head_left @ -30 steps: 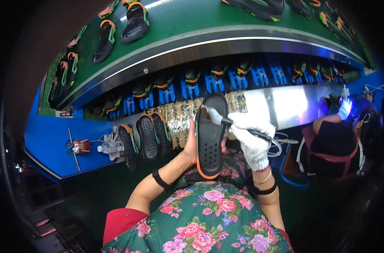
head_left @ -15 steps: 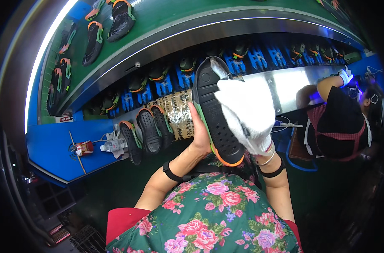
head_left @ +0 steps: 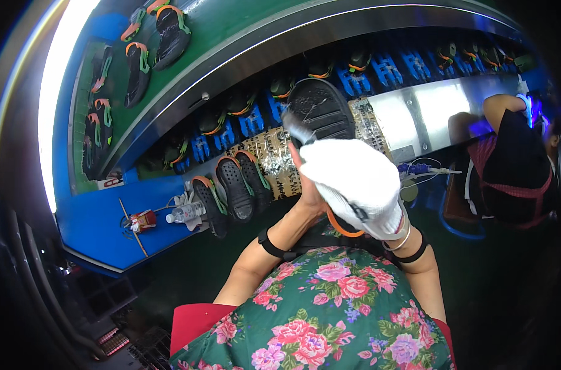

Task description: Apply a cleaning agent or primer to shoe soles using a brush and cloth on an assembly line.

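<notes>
A black clog point(head_left: 326, 111) with an orange heel end is held up in front of me, its ridged sole face toward me. My left hand point(head_left: 307, 190), bare, grips it along the left side; part of the fingers is hidden behind it. My right hand point(head_left: 357, 176), in a white knitted glove, is closed in front of the clog and covers its middle and heel half. From that glove juts a brush point(head_left: 299, 128) with pale, motion-blurred bristles, at the clog's left edge near the toe end. The brush's handle is hidden in the glove.
Several black clogs point(head_left: 236, 188) stand left on the rack beside a water bottle point(head_left: 185, 213) and a red container point(head_left: 143, 221) on a blue table point(head_left: 95, 231). Blue holders point(head_left: 252, 120) line the conveyor behind; an upper green belt point(head_left: 231, 28) carries more clogs. A co-worker point(head_left: 508, 160) sits right.
The brush has swept from the clog's upper right edge to its left edge, the gloved hand turning with it. The whole view has shifted slightly.
</notes>
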Motion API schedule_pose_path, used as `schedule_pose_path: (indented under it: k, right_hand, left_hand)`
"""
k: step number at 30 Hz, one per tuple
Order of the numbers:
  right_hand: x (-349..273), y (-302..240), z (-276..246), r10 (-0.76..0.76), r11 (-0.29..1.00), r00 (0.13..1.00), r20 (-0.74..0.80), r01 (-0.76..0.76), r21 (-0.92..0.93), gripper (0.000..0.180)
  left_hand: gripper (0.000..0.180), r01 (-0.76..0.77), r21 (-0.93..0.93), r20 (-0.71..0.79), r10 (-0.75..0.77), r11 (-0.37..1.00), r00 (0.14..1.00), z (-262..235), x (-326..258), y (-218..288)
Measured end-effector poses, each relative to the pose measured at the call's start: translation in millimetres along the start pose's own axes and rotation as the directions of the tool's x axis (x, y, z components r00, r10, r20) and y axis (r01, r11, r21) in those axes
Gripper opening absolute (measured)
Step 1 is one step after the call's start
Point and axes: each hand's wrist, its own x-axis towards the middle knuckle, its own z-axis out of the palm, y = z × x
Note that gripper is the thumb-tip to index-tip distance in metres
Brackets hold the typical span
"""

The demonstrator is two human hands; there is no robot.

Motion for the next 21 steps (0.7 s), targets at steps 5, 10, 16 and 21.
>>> schedule_pose_path:
  k: [5, 10, 16, 21]
  right_hand:
    - [7.4, 8.9, -7.4, 0.010, 0.999, 1.000, -0.030, -0.008, 0.041, 0.036]
    - [4.0, -3.1, 10.3, 0.016, 0.996, 0.998, -0.056, -0.011, 0.092, 0.036]
    - [9.6, 23.4, -5.5, -0.098, 0.995, 0.995, 0.004, 0.098, -0.003, 0.035]
    - [4.9, 6.5, 2.9, -0.145, 0.989, 0.989, 0.043, 0.144, 0.011, 0.035]
  left_hand:
    - [0.095, -0.085, 0.144, -0.178, 0.111, 0.986, 0.978, 22.3, 11.9, 10.3]
    - [0.101, -0.005, 0.438, -0.204, 0.104, 0.899, 0.973, 4.7, 3.7, 11.8]
    - [0.099, 0.033, -0.035, -0.208, -0.039, 0.999, 0.977, 0.8, 17.0, 23.0]
    - [0.102, -0.004, 0.509, 0.068, -0.036, 0.861, 0.997, -75.0, 6.9, 11.3]
